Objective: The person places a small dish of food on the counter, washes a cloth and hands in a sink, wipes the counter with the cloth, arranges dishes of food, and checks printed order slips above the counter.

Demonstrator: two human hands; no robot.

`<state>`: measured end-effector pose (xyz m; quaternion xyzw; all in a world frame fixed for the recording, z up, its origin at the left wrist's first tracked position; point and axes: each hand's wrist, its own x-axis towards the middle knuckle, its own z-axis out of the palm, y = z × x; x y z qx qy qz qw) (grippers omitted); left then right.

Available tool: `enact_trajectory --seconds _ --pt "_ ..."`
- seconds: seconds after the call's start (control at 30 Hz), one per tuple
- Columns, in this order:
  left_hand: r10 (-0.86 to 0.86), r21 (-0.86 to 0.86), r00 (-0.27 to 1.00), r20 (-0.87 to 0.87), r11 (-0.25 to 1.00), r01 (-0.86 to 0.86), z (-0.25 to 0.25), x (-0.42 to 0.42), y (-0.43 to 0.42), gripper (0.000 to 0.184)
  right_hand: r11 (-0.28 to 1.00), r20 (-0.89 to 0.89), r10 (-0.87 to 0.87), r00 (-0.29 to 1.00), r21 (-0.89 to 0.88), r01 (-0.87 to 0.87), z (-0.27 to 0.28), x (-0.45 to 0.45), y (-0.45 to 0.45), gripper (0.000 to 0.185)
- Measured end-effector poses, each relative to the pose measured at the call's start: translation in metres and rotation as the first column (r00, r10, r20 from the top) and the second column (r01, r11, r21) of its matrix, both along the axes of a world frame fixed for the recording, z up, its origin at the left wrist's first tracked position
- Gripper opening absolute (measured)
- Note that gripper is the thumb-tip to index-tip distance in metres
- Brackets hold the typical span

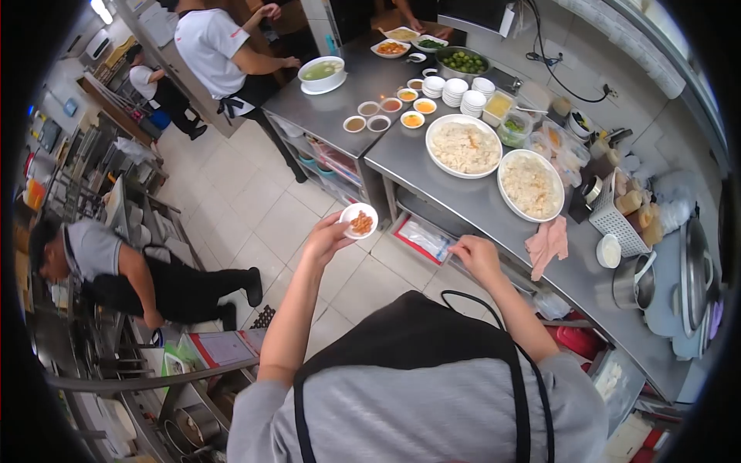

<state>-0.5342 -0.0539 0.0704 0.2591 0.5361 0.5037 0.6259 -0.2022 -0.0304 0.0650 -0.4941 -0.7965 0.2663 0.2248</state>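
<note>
A small white dish point(370, 212) with reddish-brown bits in it is held at its left edge by my left hand point(329, 236), over the tiled floor. My right hand point(477, 258) is beside the counter's front edge, near an open drawer point(423, 239) that holds plastic packets. Its fingers are bent together, and whether anything is between them is too small to tell. On the counter point(401, 163) beyond stand two large white bowls of a pale food, one point(465, 147) farther off and one point(531, 186) nearer.
Small sauce dishes point(412, 119), stacked white dishes point(455, 92) and a bowl of green fruit point(462, 62) stand farther back. A pink cloth point(547, 247) hangs over the counter edge near a pot point(634, 281). One person bends at the left; others stand behind.
</note>
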Motion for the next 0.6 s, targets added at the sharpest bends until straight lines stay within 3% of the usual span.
enact_trajectory --seconds 0.03,0.1,0.13,0.2,0.27,0.3,0.37,0.47,0.53,0.6 --pt "-0.041 -0.035 0.999 -0.01 0.999 0.041 -0.01 0.005 0.023 0.037 1.0 0.005 -0.01 1.0 -0.007 0.01 -0.005 0.009 0.005 0.015" --pt "-0.071 -0.086 0.996 -0.051 0.994 0.066 -0.026 0.012 0.071 0.034 0.938 -0.086 -0.173 0.981 0.29 0.191 -0.017 0.027 0.014 0.021" --pt "-0.093 -0.131 0.991 -0.097 0.988 0.08 -0.035 0.013 0.094 0.032 0.938 -0.082 -0.188 0.979 0.282 0.204 -0.019 0.037 0.016 0.021" --pt "-0.114 -0.164 0.986 -0.121 0.982 0.093 -0.058 0.011 0.14 0.028 0.893 -0.191 -0.433 0.881 0.04 0.448 -0.018 0.057 0.017 0.022" --pt "-0.135 -0.189 0.98 -0.144 0.976 0.107 -0.077 0.011 0.182 0.024 0.751 -0.259 -0.654 0.711 -0.112 0.65 -0.019 0.076 0.021 0.021" --pt "-0.104 -0.197 0.982 -0.157 0.978 0.072 -0.085 0.011 0.201 0.022 0.716 -0.232 -0.685 0.69 -0.045 0.696 -0.025 0.092 0.025 0.015" --pt "-0.009 -0.199 0.982 -0.186 0.98 -0.028 -0.092 0.013 0.229 0.02 0.666 -0.205 -0.728 0.654 0.017 0.746 -0.033 0.117 0.031 0.011" --pt "0.003 -0.135 0.988 -0.158 0.991 -0.025 -0.111 0.008 0.27 0.019 0.588 -0.217 -0.783 0.584 0.053 0.807 -0.041 0.142 0.039 0.015" --pt "-0.039 -0.112 0.982 -0.185 0.994 0.018 -0.116 0.0 0.293 0.017 0.525 -0.031 -0.823 0.567 0.336 0.781 -0.067 0.165 0.04 0.03" --pt "-0.104 -0.08 0.956 -0.275 0.993 0.085 -0.108 -0.009 0.308 0.018 0.474 0.065 -0.868 0.493 0.405 0.782 -0.089 0.177 0.037 0.033"
